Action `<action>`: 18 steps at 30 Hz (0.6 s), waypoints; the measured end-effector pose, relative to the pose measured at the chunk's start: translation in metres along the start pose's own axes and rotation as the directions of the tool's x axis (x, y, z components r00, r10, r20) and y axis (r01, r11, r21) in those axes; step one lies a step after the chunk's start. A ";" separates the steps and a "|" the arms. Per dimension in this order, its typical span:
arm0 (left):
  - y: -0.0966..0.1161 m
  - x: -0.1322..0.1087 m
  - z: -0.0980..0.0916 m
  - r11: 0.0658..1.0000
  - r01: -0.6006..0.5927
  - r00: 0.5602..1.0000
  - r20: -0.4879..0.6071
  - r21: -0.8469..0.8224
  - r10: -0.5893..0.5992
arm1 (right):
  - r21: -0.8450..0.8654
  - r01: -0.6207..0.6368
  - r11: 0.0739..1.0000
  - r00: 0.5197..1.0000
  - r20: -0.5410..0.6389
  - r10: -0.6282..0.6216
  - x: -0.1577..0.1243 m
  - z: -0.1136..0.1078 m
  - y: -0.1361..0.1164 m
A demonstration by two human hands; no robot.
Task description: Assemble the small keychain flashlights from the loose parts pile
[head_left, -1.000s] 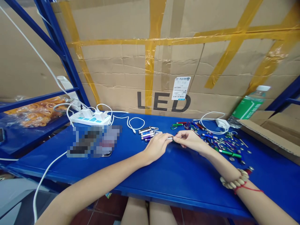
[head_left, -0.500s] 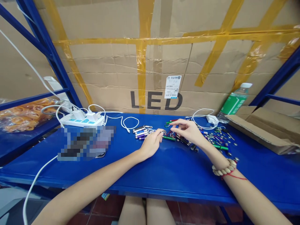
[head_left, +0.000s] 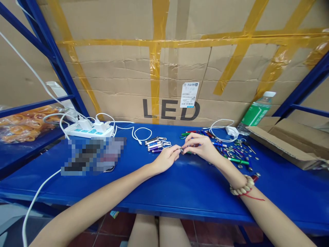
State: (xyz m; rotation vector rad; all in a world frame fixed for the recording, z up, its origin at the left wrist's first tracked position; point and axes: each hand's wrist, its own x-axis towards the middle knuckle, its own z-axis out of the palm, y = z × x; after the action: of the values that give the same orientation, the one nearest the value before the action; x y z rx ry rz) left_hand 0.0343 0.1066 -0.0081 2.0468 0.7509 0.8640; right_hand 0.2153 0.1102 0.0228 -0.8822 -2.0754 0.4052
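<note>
Right hand (head_left: pixel 203 147) has reached left hand's (head_left: pixel 166 160) metal piece (head_left: pixel 181 150) below "LED" (head_left: pixel 163 109).

Half a second ago the right hand (head_left: pixel 204 149) hung apart; now its fingers have reached the left hand (head_left: pixel 164 160), meeting at a small shiny piece (head_left: pixel 181 150) and mostly hiding the green tube (head_left: pixel 189 152) behind them.

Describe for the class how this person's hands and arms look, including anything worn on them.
The left hand and right hand are ungloved, and no sleeves show on either arm. The right wrist wears a bracelet of chunky, pale beads and a thin red cord with a loose end. Nothing shows on the left wrist.
</note>
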 end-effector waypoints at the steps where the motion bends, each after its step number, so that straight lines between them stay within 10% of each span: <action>1: -0.001 -0.001 0.000 1.000 0.002 1.000 0.007 0.014 -0.002 | 0.016 -0.007 1.000 1.000 0.003 0.007 0.000 0.002 0.000; 18: -0.007 -0.002 0.002 0.994 -0.076 0.995 -0.063 -0.075 0.071 | 0.131 -0.289 0.948 0.957 0.010 0.290 0.000 0.010 0.003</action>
State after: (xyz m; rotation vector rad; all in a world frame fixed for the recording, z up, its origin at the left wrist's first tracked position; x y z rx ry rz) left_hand 0.0339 0.1079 -0.0152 1.9978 0.6674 0.9860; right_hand 0.2087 0.1127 0.0147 -1.1105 -1.8895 0.6847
